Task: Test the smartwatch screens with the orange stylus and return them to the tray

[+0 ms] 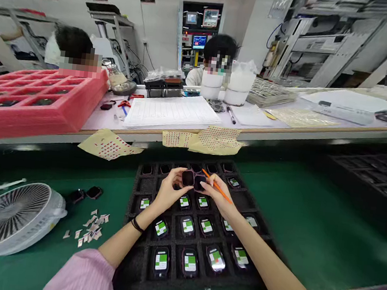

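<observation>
My left hand (174,184) grips a dark, rounded-square smartwatch body (187,178) between thumb and fingers. Right beside it, my right hand (218,192) pinches a second dark smartwatch body (199,183) and also has a thin orange stick (217,186) across its fingers. The two watch bodies are side by side and seem to touch. Both hands are above a black foam tray (142,283) with square pockets. Several pockets hold watch bodies with green-and-white labels or lit screens (187,225); those in the far row show dark faces.
A white fan (10,217) stands at the left on the green bench (310,223). Small pale tabs (91,229) and two dark watch pieces (85,193) lie near it. Beyond are a pink foam tray (75,108), a paper form (172,112) and yellow sticker sheets (215,140). Co-workers sit opposite.
</observation>
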Motion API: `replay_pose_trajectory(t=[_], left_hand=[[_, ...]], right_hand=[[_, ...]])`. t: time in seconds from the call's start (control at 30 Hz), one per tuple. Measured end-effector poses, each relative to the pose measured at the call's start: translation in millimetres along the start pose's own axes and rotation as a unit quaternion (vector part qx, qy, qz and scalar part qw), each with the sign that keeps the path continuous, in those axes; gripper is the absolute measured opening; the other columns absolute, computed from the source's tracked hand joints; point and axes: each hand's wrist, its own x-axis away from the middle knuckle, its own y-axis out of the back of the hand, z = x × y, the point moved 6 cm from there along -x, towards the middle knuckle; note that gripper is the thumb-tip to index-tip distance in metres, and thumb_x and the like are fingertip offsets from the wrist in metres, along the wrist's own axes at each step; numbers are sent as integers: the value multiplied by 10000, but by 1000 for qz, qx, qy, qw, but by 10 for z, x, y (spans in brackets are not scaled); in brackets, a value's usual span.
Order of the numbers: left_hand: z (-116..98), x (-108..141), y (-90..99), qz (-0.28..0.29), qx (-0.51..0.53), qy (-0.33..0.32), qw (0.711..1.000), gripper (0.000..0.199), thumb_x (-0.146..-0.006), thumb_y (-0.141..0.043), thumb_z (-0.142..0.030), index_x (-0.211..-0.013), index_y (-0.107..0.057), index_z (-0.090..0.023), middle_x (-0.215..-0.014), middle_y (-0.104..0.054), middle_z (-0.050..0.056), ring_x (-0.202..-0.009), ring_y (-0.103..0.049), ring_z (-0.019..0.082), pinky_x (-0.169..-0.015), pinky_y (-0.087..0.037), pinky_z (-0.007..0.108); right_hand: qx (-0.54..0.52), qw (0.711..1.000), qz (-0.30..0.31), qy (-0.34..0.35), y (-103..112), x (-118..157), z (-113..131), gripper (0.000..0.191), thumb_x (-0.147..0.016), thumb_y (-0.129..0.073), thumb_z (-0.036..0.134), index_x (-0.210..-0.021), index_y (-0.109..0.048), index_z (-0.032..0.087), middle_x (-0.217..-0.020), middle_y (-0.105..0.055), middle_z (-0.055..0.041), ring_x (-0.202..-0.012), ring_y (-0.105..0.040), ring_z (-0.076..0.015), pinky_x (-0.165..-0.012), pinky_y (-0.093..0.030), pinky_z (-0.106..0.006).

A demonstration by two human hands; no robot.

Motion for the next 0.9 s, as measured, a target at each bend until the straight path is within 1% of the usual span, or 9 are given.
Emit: replay_pose_trajectory(t=[0.13,0.23,0.37,0.57,0.77,0.83,0.9], left_hand=[[-2,12,-14,-2,-9,-5,1000,473,-721,-717,-291,-1124,-486,-203,-943,-582,34,-731,-568,110,-634,-488,228],[-7,14,-21,0,-14,-7,1000,472,-725,-711,-285,-1126,-480,-199,-950,-583,39,-725,-566,109,-616,-481,222],[-4,14,-32,8,-13,3,1000,477,-728,-707,-293,-1132,-474,-195,-954,-592,48,-751,-572,120,-603,-470,215],[35,7,-20,7,4,24,1000,494,-715,-712,-286,-1135,-470,-190,-943,-592,47,-753,-569,118,-599,-459,208],[107,-6,-11,12,2,35,999,494,-712,-706,-283,-1133,-466,-190,-903,-584,34,-726,-564,113,-598,-460,212],[109,-23,15,10,-10,27,1000,479,-716,-692,-266,-1130,-462,-195,-920,-583,39,-765,-573,125,-598,-461,209],[100,-41,94,-1,-29,19,999,464,-717,-677,-250,-1122,-456,-200,-963,-579,47,-808,-577,134,-598,-462,206]], right_hand=[[9,1000,-2,1,11,10,8,442,-662,-781,353,-652,-366,203,-724,-499,32,-695,-549,-122,-709,-553,-330],[17,1000,-3,2,16,10,4,462,-646,-790,370,-650,-358,206,-752,-517,19,-738,-570,-144,-717,-551,-335],[31,999,-9,0,30,1,-8,493,-620,-798,407,-649,-346,210,-763,-532,10,-767,-580,-167,-727,-548,-352],[32,999,-11,1,55,-10,-26,484,-628,-789,410,-656,-349,209,-741,-507,30,-732,-568,-149,-731,-537,-351],[41,999,-12,0,51,-10,-26,476,-635,-781,401,-665,-344,213,-730,-493,38,-691,-544,-136,-681,-511,-318],[73,997,-14,21,69,-33,-25,475,-643,-768,418,-662,-339,215,-695,-464,46,-632,-505,-119,-649,-482,-290],[135,988,-21,66,115,-76,-11,477,-659,-742,452,-643,-328,216,-642,-421,52,-585,-458,-110,-614,-436,-261]])
